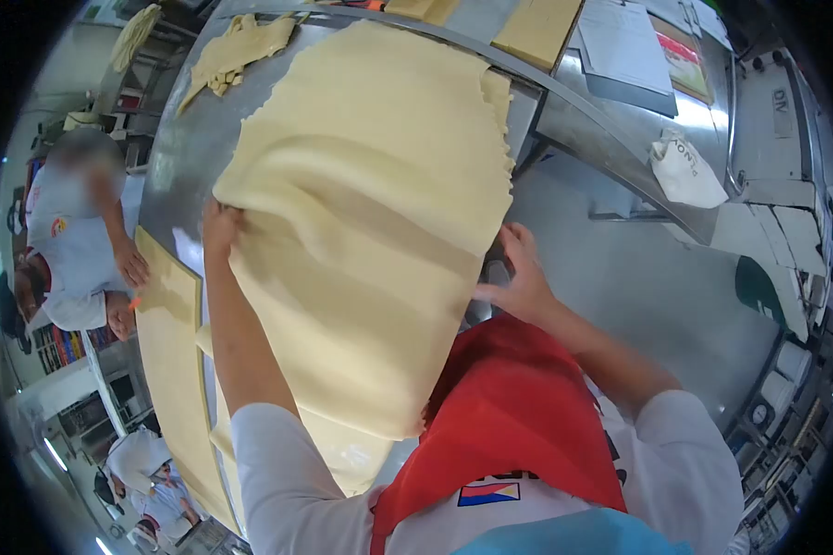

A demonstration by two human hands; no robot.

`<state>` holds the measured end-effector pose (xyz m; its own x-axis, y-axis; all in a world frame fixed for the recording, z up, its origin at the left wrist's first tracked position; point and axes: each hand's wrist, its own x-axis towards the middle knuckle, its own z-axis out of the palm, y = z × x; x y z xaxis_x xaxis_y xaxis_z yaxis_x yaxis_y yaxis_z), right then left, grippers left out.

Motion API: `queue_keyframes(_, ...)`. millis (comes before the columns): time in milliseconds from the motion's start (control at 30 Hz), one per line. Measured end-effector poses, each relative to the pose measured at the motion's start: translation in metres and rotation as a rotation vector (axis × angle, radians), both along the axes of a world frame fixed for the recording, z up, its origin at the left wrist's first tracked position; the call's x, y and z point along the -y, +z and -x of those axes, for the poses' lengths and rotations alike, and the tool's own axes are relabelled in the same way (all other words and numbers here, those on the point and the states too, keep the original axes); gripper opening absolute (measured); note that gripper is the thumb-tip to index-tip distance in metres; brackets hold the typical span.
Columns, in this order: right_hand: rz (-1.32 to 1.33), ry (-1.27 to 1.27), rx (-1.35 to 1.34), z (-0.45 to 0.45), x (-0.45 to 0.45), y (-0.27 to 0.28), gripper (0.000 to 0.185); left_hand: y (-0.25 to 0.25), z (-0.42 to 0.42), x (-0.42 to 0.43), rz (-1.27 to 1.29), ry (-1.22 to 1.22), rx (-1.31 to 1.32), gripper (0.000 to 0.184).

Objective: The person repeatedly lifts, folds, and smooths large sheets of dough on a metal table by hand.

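Observation:
A large, pale yellow dough sheet (pixel 370 268) with ragged edges lies over the metal table (pixel 171 171), with raised folds across its middle. My left hand (pixel 220 228) is closed on the sheet's left edge, fingertips partly under the dough. At the right edge, my right hand (pixel 525 277) is open, thumb apart from the fingers; the thumb tip is at the dough's border, and whether it presses on it I cannot tell. A torn heap of dough scraps (pixel 240 51) sits at the table's far left.
Left of me a long, flat dough strip (pixel 171 314) lies along the table edge, with a co-worker's hands (pixel 125 277) beside it. A curved metal rail (pixel 564 92) crosses the far side. Beyond it are a clipboard with papers (pixel 624 51) and a white cloth bag (pixel 684 171).

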<state>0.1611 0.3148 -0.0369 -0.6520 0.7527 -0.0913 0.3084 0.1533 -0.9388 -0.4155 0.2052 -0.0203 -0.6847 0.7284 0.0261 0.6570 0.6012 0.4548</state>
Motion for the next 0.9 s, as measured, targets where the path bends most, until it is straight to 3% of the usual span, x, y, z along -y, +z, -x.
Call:
queue_keyframes(33, -0.072, -0.085, 0.012, 0.012, 0.0, 0.002, 0.084, 0.015, -0.008, -0.016, -0.08, 0.099, 0.379, 0.057)
queue_keyframes(200, -0.308, -0.273, 0.078, 0.043, -0.013, 0.0, 0.077, 0.012, 0.011, -0.047, -0.229, 0.008, 0.256, 0.049)
queue_keyframes(267, -0.173, -0.255, -0.067, 0.045, -0.022, -0.001, 0.057, -0.005, 0.011, -0.036, -0.228, 0.04, 0.256, 0.049)
queue_keyframes(300, -0.182, -0.232, -0.074, 0.045, -0.019, 0.001, 0.057, -0.021, 0.017, -0.026, -0.183, 0.014, 0.243, 0.043)
queue_keyframes(367, 0.272, -0.416, -0.335, 0.053, -0.014, 0.005, 0.035, -0.01, 0.022, -0.009, -0.104, -0.017, 0.167, 0.042)
queue_keyframes(400, 0.268, -0.373, -0.353, 0.055, -0.016, 0.01, 0.035, 0.001, 0.009, -0.006, -0.065, -0.018, 0.11, 0.047)
queue_keyframes(467, 0.021, -0.239, 0.208, 0.053, -0.023, 0.025, 0.027, 0.013, 0.006, -0.001, -0.176, -0.022, 0.216, 0.054)
queue_keyframes(500, 0.008, -0.22, 0.196, 0.054, -0.025, 0.034, 0.027, 0.02, 0.004, 0.008, -0.191, -0.005, 0.204, 0.054)
queue_keyframes(567, 0.198, -0.133, 0.0, 0.059, -0.029, 0.053, 0.038, 0.039, -0.005, 0.027, 0.163, 0.025, 0.153, 0.055)
queue_keyframes(600, 0.174, -0.118, -0.004, 0.062, -0.019, 0.056, 0.038, 0.06, -0.019, 0.042, 0.358, 0.015, 0.147, 0.072)
queue_keyframes(667, 0.855, -0.311, -0.531, 0.051, 0.022, 0.041, 0.049, 0.038, -0.004, 0.079, 0.351, 0.029, 0.064, 0.077)
queue_keyframes(733, 1.101, -0.219, -0.585, 0.034, 0.05, 0.015, 0.051, 0.034, -0.004, 0.102, 0.357, 0.047, -0.017, 0.081)
queue_keyframes(833, 1.11, -0.192, -0.57, 0.039, 0.086, 0.035, 0.046, 0.044, -0.019, 0.122, 0.266, 0.093, 0.106, 0.085)
queue_keyframes(900, 1.143, -0.171, -0.57, 0.05, 0.09, 0.03, 0.047, 0.032, -0.019, 0.121, 0.213, 0.039, -0.1, 0.092)
